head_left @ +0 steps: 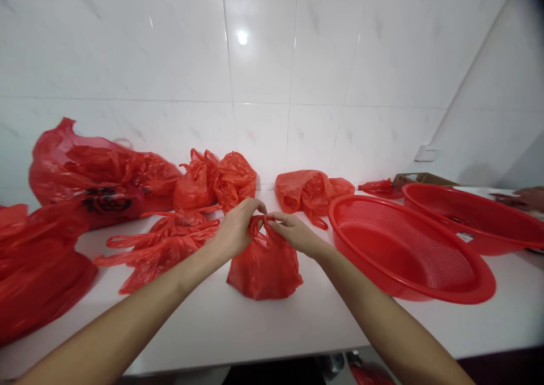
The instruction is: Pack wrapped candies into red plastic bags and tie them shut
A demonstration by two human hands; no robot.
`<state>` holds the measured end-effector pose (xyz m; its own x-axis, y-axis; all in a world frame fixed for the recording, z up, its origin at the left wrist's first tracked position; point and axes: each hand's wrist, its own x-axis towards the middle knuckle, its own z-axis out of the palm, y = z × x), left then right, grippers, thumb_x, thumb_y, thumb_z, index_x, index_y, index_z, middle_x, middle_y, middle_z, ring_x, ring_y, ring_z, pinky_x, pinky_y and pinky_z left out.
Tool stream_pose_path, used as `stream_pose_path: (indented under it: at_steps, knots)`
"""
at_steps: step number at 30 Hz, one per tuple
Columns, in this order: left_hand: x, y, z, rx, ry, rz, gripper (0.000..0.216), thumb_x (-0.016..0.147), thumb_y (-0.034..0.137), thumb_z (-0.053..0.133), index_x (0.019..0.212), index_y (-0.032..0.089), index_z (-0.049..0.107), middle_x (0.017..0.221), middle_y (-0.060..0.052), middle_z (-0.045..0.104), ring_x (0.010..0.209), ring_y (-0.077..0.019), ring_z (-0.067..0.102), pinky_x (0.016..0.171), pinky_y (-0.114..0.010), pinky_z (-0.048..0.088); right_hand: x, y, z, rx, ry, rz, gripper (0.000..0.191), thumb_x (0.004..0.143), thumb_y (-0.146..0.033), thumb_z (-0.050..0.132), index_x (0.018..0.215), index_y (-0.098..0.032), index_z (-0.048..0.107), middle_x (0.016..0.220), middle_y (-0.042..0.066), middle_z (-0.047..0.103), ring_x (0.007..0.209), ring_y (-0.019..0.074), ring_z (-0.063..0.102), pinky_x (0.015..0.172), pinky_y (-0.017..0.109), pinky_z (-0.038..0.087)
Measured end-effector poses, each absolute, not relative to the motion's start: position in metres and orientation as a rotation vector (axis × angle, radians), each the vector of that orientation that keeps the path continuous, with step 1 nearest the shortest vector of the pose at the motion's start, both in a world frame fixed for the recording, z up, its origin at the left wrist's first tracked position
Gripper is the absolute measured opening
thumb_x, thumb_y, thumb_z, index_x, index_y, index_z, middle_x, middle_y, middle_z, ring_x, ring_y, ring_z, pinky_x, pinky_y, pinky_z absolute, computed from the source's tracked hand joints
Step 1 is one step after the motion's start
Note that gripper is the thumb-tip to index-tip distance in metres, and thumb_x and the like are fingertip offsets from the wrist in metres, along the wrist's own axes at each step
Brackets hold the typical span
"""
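Note:
A red plastic bag (267,269) stands on the white table in front of me, its lower part bulging with contents I cannot make out. At its top, my left hand (242,223) pinches one side of the gathered handles. My right hand (293,232) grips the other side, fingertips close to those of the left. Left of the bag lie several flattened red plastic bags (164,249), partly behind my left forearm. Past my right hand sits a red plastic basket (395,243) with perforated walls.
Filled red bags (199,184) line the tiled wall (263,51). Large red bags (38,266) crowd the left side. More red bags (301,189) rest behind the basket. At right are a second red basin (467,215), a brown box (425,178) and another person's hand (533,197).

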<state>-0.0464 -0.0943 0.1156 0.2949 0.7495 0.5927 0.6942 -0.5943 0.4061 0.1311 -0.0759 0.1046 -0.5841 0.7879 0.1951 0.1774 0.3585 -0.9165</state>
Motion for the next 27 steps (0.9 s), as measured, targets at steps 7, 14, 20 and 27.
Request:
stream_pose_path:
  at_steps: [7,14,20,27]
  knots:
    - [-0.085,-0.115,0.103,2.304,1.41,0.86,0.027,0.092,0.033,0.043,0.082,0.022,0.066,0.083,-0.002,0.07,0.077,-0.0189,0.064,0.073,-0.03,0.049,0.162,-0.074,0.085,-1.073,-1.946,0.729,0.031,0.094,-0.039,0.04,0.071,-0.019,0.047,0.068,-0.004,0.055,0.065,0.0104,0.05,0.06,0.022,0.035]
    - [-0.116,-0.118,0.049,2.055,1.615,1.001,0.035,0.094,0.041,0.035,0.073,0.022,0.056,0.077,-0.003,0.065,0.075,-0.0191,0.062,0.073,-0.031,0.049,0.171,-0.042,0.028,-1.497,-1.719,0.692,0.033,0.096,-0.041,0.028,0.08,-0.021,0.049,0.074,0.0,0.066,0.069,0.0146,0.061,0.065,0.026,0.04]
    - [-0.063,-0.071,0.016,1.945,1.91,1.165,0.035,0.098,0.045,0.019,0.081,0.024,0.042,0.083,-0.002,0.06,0.079,-0.0187,0.058,0.071,-0.03,0.043,0.115,-0.039,0.022,-1.801,-1.975,0.3,0.047,0.095,-0.058,0.028,0.112,-0.018,0.046,0.091,0.009,0.069,0.083,0.0248,0.066,0.066,0.031,0.04]
    - [-0.06,-0.047,0.005,1.958,2.089,0.821,0.033,0.1,0.043,0.021,0.101,0.027,0.05,0.082,-0.002,0.065,0.077,-0.0211,0.062,0.063,-0.03,0.038,0.131,-0.021,0.001,-1.875,-2.101,0.17,0.031,0.101,-0.043,0.028,0.116,-0.021,0.043,0.093,0.007,0.071,0.083,0.021,0.067,0.067,0.028,0.039]
